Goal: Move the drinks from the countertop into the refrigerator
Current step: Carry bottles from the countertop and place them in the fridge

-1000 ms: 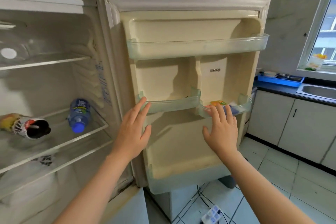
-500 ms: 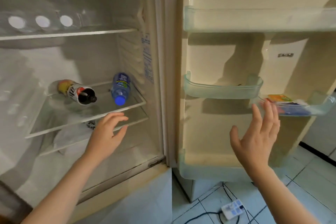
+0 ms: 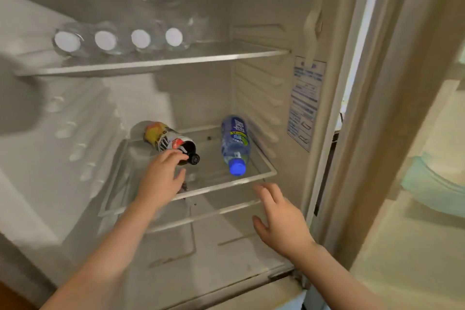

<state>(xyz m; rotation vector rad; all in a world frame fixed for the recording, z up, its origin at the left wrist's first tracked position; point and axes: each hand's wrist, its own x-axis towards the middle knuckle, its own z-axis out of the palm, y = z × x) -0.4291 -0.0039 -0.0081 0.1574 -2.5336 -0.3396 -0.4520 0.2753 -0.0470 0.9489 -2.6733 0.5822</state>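
Note:
Inside the open refrigerator, a dark bottle point(image 3: 168, 139) with a yellow, white and red label lies on its side on the middle glass shelf point(image 3: 261, 175). A clear bottle point(image 3: 235, 145) with a blue cap and blue label lies to its right. My left hand point(image 3: 161, 180) reaches in over the shelf's front edge, fingers spread, fingertips close to the dark bottle's neck; contact is unclear. My right hand point(image 3: 280, 216) hovers empty below the shelf's front right corner, fingers relaxed.
Several clear bottles with white caps point(image 3: 105, 40) lie in a row on the upper shelf point(image 3: 176, 60). The fridge's right wall carries a blue label point(image 3: 305, 100). The open door with a pale green bin point(image 3: 432, 184) stands at the right.
The view swung left from the door to the fridge interior. My left hand moved forward to the dark bottle. My right hand left the door and came in under the middle shelf.

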